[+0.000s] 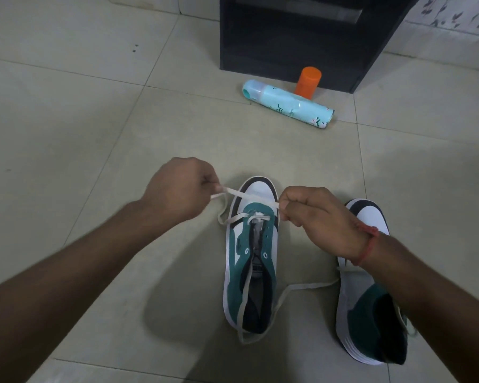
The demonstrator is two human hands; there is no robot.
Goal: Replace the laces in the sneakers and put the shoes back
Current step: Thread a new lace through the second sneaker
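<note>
a white lace (242, 194) is pinched taut between left hand (177, 190) and right hand (313, 217) over the toe of the near sneaker (250, 255) on the floor, threaded through the lowest eyelets only, so crossing upward is judged next.

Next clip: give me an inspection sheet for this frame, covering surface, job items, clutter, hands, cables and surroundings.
Surface: pale tiled floor with grout lines and a few dark specks.
Job's things: left sneaker, white and teal, laced only at the toe-end eyelets; white lace stretched over its toe; right sneaker beside it, partly under the forearm.
Clutter: spray can lying on its side; orange container upright behind it.
Hands: left hand and right hand each pinch the lace.
Cables: nothing seen.
Surroundings: dark cabinet at the back; patterned wall far right.
</note>
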